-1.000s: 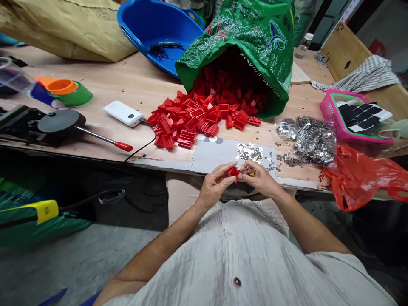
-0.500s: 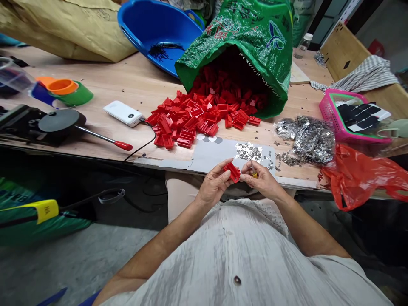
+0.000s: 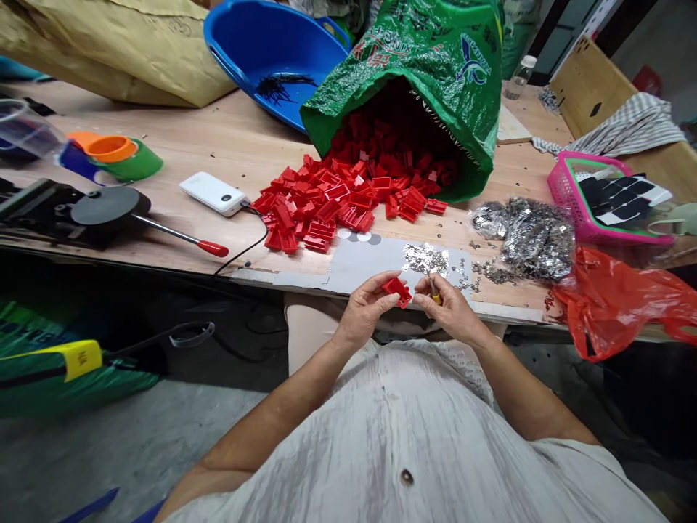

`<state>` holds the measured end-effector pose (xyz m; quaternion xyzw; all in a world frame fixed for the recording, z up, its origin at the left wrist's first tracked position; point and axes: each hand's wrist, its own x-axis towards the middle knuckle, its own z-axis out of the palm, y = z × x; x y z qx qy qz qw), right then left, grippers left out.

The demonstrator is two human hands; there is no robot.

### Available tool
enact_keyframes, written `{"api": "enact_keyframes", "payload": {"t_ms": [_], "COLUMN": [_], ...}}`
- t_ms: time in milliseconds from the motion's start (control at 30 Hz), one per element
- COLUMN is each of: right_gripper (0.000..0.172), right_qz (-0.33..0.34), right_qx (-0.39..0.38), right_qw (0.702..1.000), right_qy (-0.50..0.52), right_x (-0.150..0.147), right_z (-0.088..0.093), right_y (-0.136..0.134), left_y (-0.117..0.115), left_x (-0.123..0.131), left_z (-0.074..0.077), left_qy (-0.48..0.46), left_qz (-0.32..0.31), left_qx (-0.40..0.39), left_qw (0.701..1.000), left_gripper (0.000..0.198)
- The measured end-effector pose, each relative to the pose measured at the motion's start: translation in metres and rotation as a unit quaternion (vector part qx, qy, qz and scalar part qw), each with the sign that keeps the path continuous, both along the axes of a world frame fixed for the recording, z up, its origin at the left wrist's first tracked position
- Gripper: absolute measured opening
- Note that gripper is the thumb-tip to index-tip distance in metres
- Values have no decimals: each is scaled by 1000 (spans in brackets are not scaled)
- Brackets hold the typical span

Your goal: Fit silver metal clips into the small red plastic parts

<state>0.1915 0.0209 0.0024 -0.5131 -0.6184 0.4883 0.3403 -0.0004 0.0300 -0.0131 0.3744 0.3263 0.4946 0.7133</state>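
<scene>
My left hand [image 3: 366, 309] pinches a small red plastic housing [image 3: 397, 291] between thumb and fingers, over the front edge of the table. Close by on its right, my right hand [image 3: 447, 308] is closed around a small yellow-handled tool [image 3: 436, 298], whose thin metal end points up and away. The right thumb and forefinger are pressed close together near the housing; whether they hold a tiny part as well I cannot make out. Just beyond both hands, a pile of small shiny metal pieces [image 3: 425, 258] lies on a grey sheet [image 3: 353, 265].
A heap of red housings [image 3: 327, 196] spills from a green sack [image 3: 406, 62]. Plastic bags of metal parts [image 3: 536, 236], a pink basket [image 3: 571, 207] and a red plastic bag [image 3: 626, 298] stand right. A power bank [image 3: 212, 192] and lever press [image 3: 112, 207] are left, a blue basin [image 3: 239, 51] behind.
The right hand has drawn slightly away from the red housing, leaving a small gap. The housing has tilted a little in the left hand.
</scene>
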Motion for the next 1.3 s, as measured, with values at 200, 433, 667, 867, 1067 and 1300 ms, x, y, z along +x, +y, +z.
{"api": "enact_keyframes", "payload": {"t_ms": [200, 433, 667, 867, 1067, 1300], "right_gripper": [28, 23, 24, 22, 20, 18], "right_qz": [28, 52, 78, 72, 56, 40], "right_qx": [141, 173, 174, 183, 161, 147], "right_qw": [971, 950, 950, 942, 931, 934], "right_qy": [-189, -255, -248, -271, -322, -322], "right_x": [3, 4, 5, 3, -11, -16], "right_z": [-11, -22, -25, -24, -19, -19], "right_y": [4, 13, 17, 16, 13, 11], "left_y": [23, 46, 51, 51, 50, 47], "left_x": [-12, -17, -18, -17, -15, -14], "left_z": [-14, -14, -15, -12, -13, -12], "left_qy": [241, 358, 323, 329, 324, 296], "left_qz": [-19, -84, -80, -87, -84, -80], "left_qx": [198, 251, 278, 251, 232, 207], "left_qw": [950, 896, 901, 906, 913, 929], "left_gripper": [33, 36, 36, 32, 29, 29]}}
